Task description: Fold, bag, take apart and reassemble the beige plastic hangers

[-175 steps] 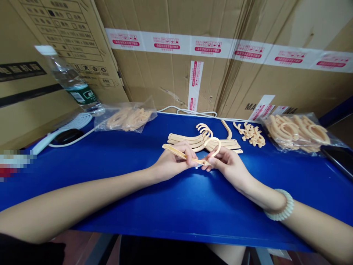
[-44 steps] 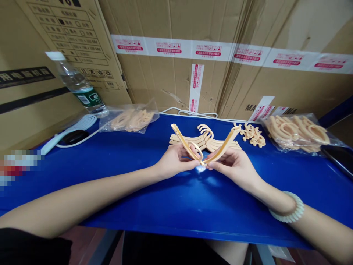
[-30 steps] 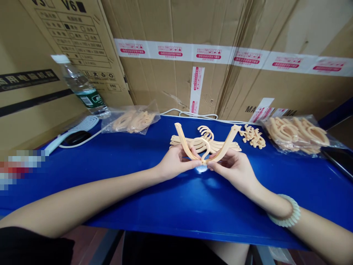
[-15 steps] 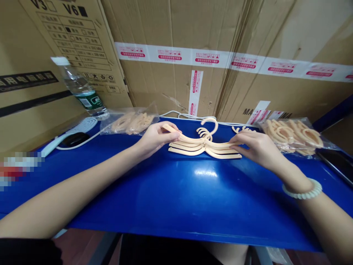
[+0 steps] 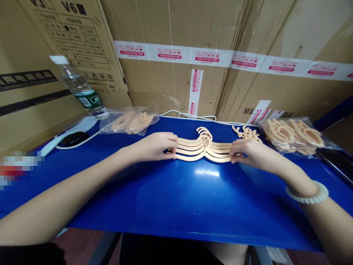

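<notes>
Several beige clothes-hanger pieces (image 5: 190,147) lie nested in a row on the blue table, their curved arms spread sideways and their hooks bunched at the middle, pointing to the far side. The nearest hanger (image 5: 190,158) lies against the front of this row. At its left end, my left hand (image 5: 160,146) is closed with thumb and fingers on the tip. My right hand (image 5: 252,152) pinches the opposite end. Both hands cover the outer ends of the row, so the tips are hidden.
Loose small beige pieces (image 5: 246,132) lie behind my right hand. Clear bags of beige parts rest at the left (image 5: 132,122) and right (image 5: 293,134). A water bottle (image 5: 79,88), white cable (image 5: 190,116), dark phone-like object (image 5: 338,163) and cardboard boxes (image 5: 171,22) surround the table (image 5: 176,202).
The hanger held raised above the row has come down toward me to its front. My left hand has turned and lowered; the right has shifted slightly down. The loose pieces show more.
</notes>
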Tool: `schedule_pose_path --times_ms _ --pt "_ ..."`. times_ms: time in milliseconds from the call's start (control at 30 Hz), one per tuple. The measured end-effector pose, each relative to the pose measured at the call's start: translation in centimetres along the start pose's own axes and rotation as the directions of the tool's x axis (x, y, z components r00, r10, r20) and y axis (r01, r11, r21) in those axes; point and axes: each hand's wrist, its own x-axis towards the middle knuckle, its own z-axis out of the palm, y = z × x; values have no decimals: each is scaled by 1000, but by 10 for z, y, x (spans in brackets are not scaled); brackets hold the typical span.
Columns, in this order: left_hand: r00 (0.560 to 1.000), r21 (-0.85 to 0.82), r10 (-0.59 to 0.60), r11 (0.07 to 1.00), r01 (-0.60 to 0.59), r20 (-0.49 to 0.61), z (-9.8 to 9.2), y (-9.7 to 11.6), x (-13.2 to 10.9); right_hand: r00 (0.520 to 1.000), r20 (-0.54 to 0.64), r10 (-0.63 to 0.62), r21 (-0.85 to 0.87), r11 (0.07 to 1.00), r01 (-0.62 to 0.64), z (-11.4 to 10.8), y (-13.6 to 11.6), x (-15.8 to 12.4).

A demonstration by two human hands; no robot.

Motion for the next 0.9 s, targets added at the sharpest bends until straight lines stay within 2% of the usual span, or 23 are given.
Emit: schedule_pose_path --times_ms 67,167,367,467,533,633,700,733,767,800,867,900 --pt "1000 107 2 994 0 -20 4 -1 -1 1000 5 12 1 1000 -13 3 0 2" --pt "998 205 -13 978 25 -62 9 -7 -2 997 -47 55 -17 998 -56 9 1 5" --pt "966 192 -92 971 140 -241 30 -30 -1 958 -264 113 -57 990 -132 28 16 13" --pt "954 216 -133 957 195 -268 41 -39 -1 917 -385 102 -87 985 -146 36 27 16" --pt "943 216 -193 943 254 -270 43 -36 1 898 -431 93 -106 983 -152 39 31 17" --pt "913 128 -260 941 312 -314 32 -10 6 885 -460 75 -127 980 -150 42 31 16" --pt "909 -83 -262 965 248 -324 15 23 8 882 -467 67 -132 981 -144 44 25 15" --pt "927 -259 -245 951 171 -285 6 43 8 882 -467 65 -130 981 -141 45 21 15" --pt "955 -465 -208 881 89 -212 -3 63 7 885 -461 61 -128 983 -134 46 16 15" --pt "984 -646 -136 762 32 -112 -11 81 3 893 -447 52 -128 984 -122 47 11 15" --pt "1000 -847 14 531 -6 1 -22 111 -6 911 -411 34 -133 986 -97 48 0 15" --pt "998 -893 61 449 -26 2 -24 120 -12 920 -392 26 -136 987 -86 49 -4 15"
